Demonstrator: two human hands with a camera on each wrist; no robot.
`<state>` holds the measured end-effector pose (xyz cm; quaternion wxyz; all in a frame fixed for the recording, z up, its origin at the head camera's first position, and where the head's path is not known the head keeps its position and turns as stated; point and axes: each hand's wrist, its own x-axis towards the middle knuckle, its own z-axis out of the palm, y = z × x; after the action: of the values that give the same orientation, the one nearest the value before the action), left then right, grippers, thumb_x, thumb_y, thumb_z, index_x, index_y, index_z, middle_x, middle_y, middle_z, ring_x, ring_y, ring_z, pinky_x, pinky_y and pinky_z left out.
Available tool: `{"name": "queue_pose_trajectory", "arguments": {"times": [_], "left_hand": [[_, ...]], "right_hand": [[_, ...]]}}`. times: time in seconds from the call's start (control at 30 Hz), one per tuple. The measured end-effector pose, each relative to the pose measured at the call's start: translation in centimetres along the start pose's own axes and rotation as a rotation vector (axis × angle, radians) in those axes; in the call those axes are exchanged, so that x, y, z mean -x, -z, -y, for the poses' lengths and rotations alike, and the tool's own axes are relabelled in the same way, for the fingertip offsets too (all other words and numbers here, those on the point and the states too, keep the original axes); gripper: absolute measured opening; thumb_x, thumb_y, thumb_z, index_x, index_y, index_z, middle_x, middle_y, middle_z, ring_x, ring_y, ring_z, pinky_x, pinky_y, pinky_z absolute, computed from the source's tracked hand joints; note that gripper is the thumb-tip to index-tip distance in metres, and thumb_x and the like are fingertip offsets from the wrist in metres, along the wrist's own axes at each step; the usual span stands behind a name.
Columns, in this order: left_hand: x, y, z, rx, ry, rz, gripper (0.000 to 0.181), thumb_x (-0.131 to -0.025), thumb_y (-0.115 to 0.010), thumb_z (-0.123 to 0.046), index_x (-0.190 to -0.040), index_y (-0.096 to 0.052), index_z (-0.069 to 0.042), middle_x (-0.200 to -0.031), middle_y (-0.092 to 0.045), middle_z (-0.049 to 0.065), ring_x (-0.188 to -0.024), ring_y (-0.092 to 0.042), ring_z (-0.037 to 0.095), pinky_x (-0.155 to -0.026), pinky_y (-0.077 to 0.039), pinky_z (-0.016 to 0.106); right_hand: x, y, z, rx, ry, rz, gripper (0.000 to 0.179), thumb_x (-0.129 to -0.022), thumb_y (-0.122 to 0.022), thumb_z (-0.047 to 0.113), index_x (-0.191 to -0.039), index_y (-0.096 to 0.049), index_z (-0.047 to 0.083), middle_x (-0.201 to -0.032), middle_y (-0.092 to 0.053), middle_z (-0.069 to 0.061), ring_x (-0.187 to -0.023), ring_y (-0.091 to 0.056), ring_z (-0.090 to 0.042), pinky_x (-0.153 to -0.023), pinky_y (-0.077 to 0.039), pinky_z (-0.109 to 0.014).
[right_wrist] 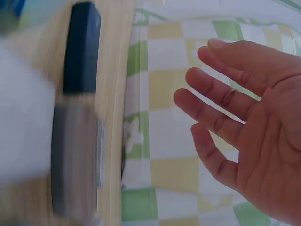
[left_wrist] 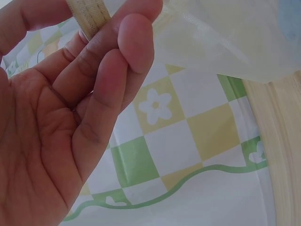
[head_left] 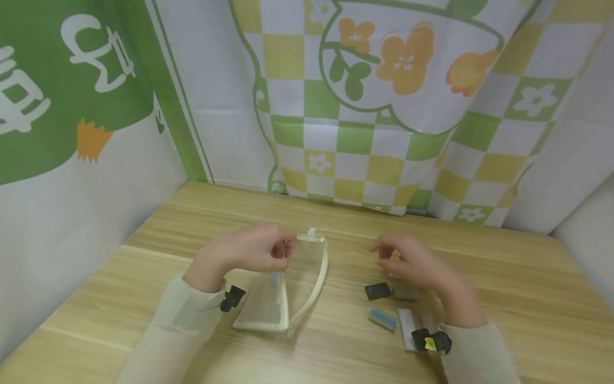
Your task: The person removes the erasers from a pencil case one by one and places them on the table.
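Observation:
My left hand (head_left: 259,248) pinches the cream edge of a see-through mesh zip pouch (head_left: 304,266), holding it up off the table on the left. In the left wrist view, the pouch's fabric edging (left_wrist: 89,16) passes between the fingers. Something pale blue (head_left: 274,278) shows through the mesh. My right hand (head_left: 408,258) hovers above a group of small blocks, fingers loosely bent and holding nothing. Below it are a black block (head_left: 377,290), a grey-brown block (head_left: 405,293), a blue-and-green striped block (head_left: 382,319) and a long whitish bar (head_left: 406,328).
Another small piece (head_left: 427,321) lies beside the whitish bar, partly hidden by the right wrist. The wooden table (head_left: 336,352) meets a checked, flowered curtain (head_left: 355,149) at the back. A green and white cloth (head_left: 86,202) hangs on the left.

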<state>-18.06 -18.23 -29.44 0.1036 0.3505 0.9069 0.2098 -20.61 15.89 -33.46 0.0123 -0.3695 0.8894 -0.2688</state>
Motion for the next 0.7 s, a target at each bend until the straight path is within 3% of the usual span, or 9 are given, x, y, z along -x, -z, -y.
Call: {"name": "queue_pose_trajectory", "arguments": {"times": [0.27,0.57,0.7], "left_hand": [[0.0,0.0,0.0,-0.012,-0.003,-0.005,0.006,-0.079,-0.061,-0.008,-0.083,-0.061,-0.012,-0.067,-0.054,-0.008,-0.060,-0.047,0.004,-0.058,-0.043,0.022],[-0.1,0.0,-0.1,0.009,-0.007,0.002,0.005,-0.079,-0.060,-0.008,-0.083,-0.061,-0.010,-0.067,-0.056,-0.009,-0.059,-0.047,0.004,-0.056,-0.042,0.022],[-0.2,0.1,-0.1,0.016,-0.001,0.006,0.005,-0.079,-0.060,-0.008,-0.083,-0.061,-0.010,-0.066,-0.056,-0.008,-0.059,-0.047,0.004,-0.055,-0.042,0.022]], "right_hand": [[-2.1,-1.7,1.6,-0.072,0.038,0.030,0.022,-0.092,-0.063,0.008,-0.114,-0.067,0.003,-0.098,-0.068,-0.007,-0.091,-0.060,-0.015,-0.083,-0.053,-0.045],[-3.7,-2.7,2.8,-0.162,0.045,0.083,0.022,-0.094,-0.062,0.010,-0.115,-0.068,0.005,-0.100,-0.068,-0.003,-0.093,-0.061,-0.013,-0.078,-0.053,-0.028],[-4.2,-3.2,3.1,-0.173,0.036,0.101,0.024,-0.094,-0.061,0.009,-0.117,-0.067,0.004,-0.099,-0.067,-0.003,-0.094,-0.061,-0.013,-0.078,-0.054,-0.027]]}}
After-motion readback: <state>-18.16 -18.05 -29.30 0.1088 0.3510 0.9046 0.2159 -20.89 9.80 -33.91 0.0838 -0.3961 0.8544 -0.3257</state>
